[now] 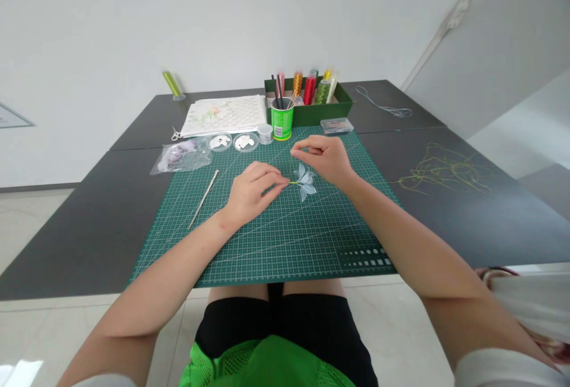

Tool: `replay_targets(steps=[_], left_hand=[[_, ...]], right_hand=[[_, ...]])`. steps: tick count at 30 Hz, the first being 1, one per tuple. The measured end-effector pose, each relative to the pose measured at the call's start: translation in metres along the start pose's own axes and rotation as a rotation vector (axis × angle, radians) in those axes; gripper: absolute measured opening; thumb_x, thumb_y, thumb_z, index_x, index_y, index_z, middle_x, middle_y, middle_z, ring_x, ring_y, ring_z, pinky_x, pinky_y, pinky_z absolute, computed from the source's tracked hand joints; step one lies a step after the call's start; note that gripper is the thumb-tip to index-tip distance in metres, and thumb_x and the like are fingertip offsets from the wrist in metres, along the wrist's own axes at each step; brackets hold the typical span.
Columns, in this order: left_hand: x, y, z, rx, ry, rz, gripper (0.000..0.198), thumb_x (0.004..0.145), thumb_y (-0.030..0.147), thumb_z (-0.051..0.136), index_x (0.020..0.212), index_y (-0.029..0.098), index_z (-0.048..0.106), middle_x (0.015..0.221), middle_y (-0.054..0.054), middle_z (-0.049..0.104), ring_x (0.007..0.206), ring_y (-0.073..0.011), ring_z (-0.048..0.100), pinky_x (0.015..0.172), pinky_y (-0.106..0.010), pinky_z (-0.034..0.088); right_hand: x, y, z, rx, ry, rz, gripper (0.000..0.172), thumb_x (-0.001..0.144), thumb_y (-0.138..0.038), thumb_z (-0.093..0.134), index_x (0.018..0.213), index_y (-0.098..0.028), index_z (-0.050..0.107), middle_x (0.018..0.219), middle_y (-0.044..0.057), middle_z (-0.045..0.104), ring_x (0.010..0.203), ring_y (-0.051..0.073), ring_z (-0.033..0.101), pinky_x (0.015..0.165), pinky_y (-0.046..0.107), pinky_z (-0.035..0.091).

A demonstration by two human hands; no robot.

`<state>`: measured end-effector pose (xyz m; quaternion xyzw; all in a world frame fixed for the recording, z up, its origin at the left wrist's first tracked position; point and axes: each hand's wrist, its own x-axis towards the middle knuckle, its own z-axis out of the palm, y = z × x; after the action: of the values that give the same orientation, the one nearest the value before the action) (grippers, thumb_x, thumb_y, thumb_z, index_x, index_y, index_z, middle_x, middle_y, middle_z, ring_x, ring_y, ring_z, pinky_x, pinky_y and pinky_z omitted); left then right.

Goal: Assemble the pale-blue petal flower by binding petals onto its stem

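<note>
A small pale blue translucent flower (pixel 306 182) on a thin yellow-green stem is held just above the green cutting mat (pixel 276 238). My left hand (pixel 252 192) pinches the stem at its left end, fingers closed. My right hand (pixel 324 156) hovers over the petals, thumb and forefinger pinched together on something too thin to make out, perhaps a thread. Both forearms reach in from the near edge of the dark table (pixel 467 221).
A thin metal rod (pixel 203 199) lies on the mat's left. Behind it are a plastic bag (pixel 180 156), two small dishes (pixel 232 142), a green cup of tools (pixel 282 117), a box of thread spools (pixel 312 99), scissors (pixel 176 134), paper sheets (pixel 225 114) and tangled yellow thread (pixel 440 170).
</note>
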<state>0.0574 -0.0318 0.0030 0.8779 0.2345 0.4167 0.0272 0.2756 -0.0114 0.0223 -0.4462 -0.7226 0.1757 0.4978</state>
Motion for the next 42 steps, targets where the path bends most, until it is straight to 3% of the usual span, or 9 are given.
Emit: replay_targets(steps=[5, 11, 18, 24, 32, 42], left_hand=[[0.001, 0.001, -0.001, -0.039, 0.071, -0.012, 0.006, 0.092, 0.025, 0.064, 0.092, 0.022, 0.07, 0.091, -0.003, 0.071, 0.087, -0.0158, 0.064, 0.079, -0.032, 0.05], [0.004, 0.001, -0.001, -0.054, 0.208, -0.132, 0.005, 0.09, 0.026, 0.068, 0.088, 0.022, 0.069, 0.087, 0.0, 0.07, 0.078, -0.0137, 0.063, 0.076, -0.031, 0.05], [0.005, -0.009, -0.005, 0.027, 0.33, -0.192, 0.009, 0.091, 0.03, 0.067, 0.087, 0.022, 0.069, 0.083, -0.001, 0.07, 0.075, -0.014, 0.061, 0.07, -0.03, 0.049], [0.006, -0.019, -0.009, 0.093, 0.394, -0.204, 0.008, 0.091, 0.028, 0.067, 0.087, 0.021, 0.068, 0.083, 0.0, 0.07, 0.076, -0.0139, 0.06, 0.071, -0.03, 0.048], [0.003, -0.026, -0.007, 0.196, 0.363, -0.206, 0.007, 0.092, 0.027, 0.066, 0.088, 0.022, 0.069, 0.082, 0.0, 0.069, 0.076, -0.0146, 0.059, 0.072, -0.031, 0.047], [0.003, -0.025, -0.004, 0.162, 0.178, -0.131, 0.005, 0.092, 0.025, 0.065, 0.091, 0.022, 0.068, 0.085, -0.001, 0.07, 0.086, -0.0178, 0.062, 0.08, -0.034, 0.048]], right_hand=[[0.001, 0.016, 0.005, 0.133, -0.132, 0.115, 0.023, 0.077, -0.039, 0.073, 0.079, -0.017, 0.077, 0.047, -0.008, 0.03, 0.051, 0.009, 0.027, 0.054, 0.027, 0.027], [-0.003, 0.023, 0.018, 0.217, -0.173, 0.083, 0.028, 0.076, -0.044, 0.072, 0.071, -0.016, 0.073, 0.066, 0.0, 0.06, 0.062, 0.012, 0.049, 0.059, 0.027, 0.037], [-0.014, 0.015, 0.031, 0.139, -0.205, 0.117, 0.031, 0.078, -0.046, 0.073, 0.069, -0.016, 0.069, 0.059, -0.002, 0.052, 0.057, 0.01, 0.042, 0.057, 0.025, 0.033], [-0.021, -0.005, 0.032, 0.105, -0.277, -0.03, 0.022, 0.085, -0.037, 0.066, 0.079, -0.018, 0.075, 0.059, -0.004, 0.05, 0.053, 0.008, 0.039, 0.057, 0.025, 0.033], [-0.026, -0.027, 0.026, 0.005, -0.272, -0.179, 0.02, 0.09, -0.032, 0.062, 0.081, -0.021, 0.077, 0.06, -0.003, 0.055, 0.056, 0.01, 0.045, 0.057, 0.025, 0.034], [-0.02, -0.044, 0.007, -0.057, -0.06, -0.247, 0.014, 0.088, -0.025, 0.065, 0.08, -0.021, 0.075, 0.056, -0.004, 0.048, 0.053, 0.009, 0.041, 0.055, 0.026, 0.032]])
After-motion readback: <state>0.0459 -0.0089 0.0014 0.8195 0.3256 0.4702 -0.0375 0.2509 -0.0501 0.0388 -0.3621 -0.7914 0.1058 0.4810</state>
